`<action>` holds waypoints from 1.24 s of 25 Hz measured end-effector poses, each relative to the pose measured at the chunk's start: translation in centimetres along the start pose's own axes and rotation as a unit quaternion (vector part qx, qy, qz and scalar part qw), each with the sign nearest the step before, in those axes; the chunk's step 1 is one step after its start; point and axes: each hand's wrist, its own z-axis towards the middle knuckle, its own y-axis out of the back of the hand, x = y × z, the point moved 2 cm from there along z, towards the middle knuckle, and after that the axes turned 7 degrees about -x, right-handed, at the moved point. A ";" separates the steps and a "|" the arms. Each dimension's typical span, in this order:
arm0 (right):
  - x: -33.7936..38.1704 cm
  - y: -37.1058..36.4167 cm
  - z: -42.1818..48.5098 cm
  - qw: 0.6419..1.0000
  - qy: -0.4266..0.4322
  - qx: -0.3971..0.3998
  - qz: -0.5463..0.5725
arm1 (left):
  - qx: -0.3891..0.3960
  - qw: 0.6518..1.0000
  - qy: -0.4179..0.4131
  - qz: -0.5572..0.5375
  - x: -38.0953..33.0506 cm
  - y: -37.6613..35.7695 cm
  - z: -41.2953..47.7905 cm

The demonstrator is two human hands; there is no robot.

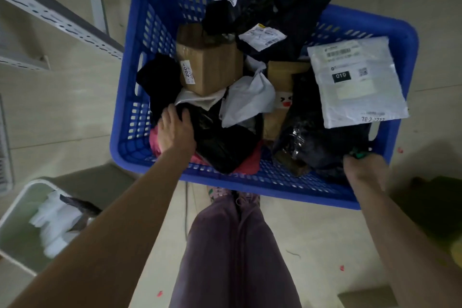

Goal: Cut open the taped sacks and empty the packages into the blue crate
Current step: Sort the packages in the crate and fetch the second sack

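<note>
The blue crate [130, 82] stands on the floor in front of my legs, piled with packages. Inside lie a taped cardboard box [210, 67], a white mailer with labels [357, 82], several black plastic bags and a pink parcel [155, 142] at the near left. My left hand [175, 130] reaches into the crate's left side, fingers spread over a black bag [220, 142] beside the pink parcel. My right hand [360, 165] sits at the crate's near right corner, closed around a small green-handled object [360, 154], partly hidden.
A white bin [15, 210] holding white wrapping stands at the lower left. Metal shelving [62, 20] runs along the upper left. A dark green sack [430, 207] lies on the floor at right, a cardboard piece [367, 297] near the bottom right. Small red scraps dot the floor.
</note>
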 end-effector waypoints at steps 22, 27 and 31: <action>11.9 -0.6 7.6 0.965 0.105 0.138 0.197 | -0.151 0.900 -0.354 0.203 -16.8 10.8 13.7; 11.8 -3.3 8.5 0.953 0.075 0.163 0.244 | -0.197 0.885 -0.377 0.190 -12.7 8.1 16.5; 11.8 -1.9 7.6 0.979 0.157 -0.012 0.133 | -0.104 0.934 -0.296 0.170 -5.8 4.5 17.2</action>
